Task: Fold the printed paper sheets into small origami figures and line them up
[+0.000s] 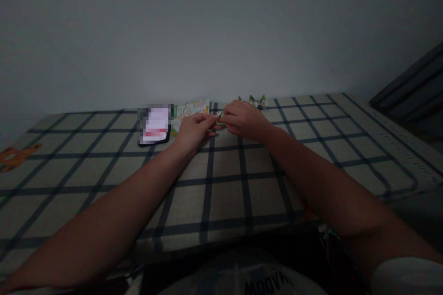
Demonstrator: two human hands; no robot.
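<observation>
My left hand [196,126] and my right hand [245,120] meet above the far half of the table. Between their fingertips is a small green-and-white piece [220,117], mostly covered by the fingers, so its kind is unclear. Both hands pinch it, the left from its left side and the right from above and the right. Just behind my right hand lie several small green, white and dark pieces [258,101], too dim to name. A printed green-and-white sheet or packet [188,109] lies beyond my left hand, partly covered by it.
A phone [155,124] with a lit, blurred screen lies left of the printed sheet. The table wears a checked cloth [224,189] with an orange figure [19,156] at its left. A plain wall [221,32] rises behind, and a dark slatted object [411,83] stands at the right.
</observation>
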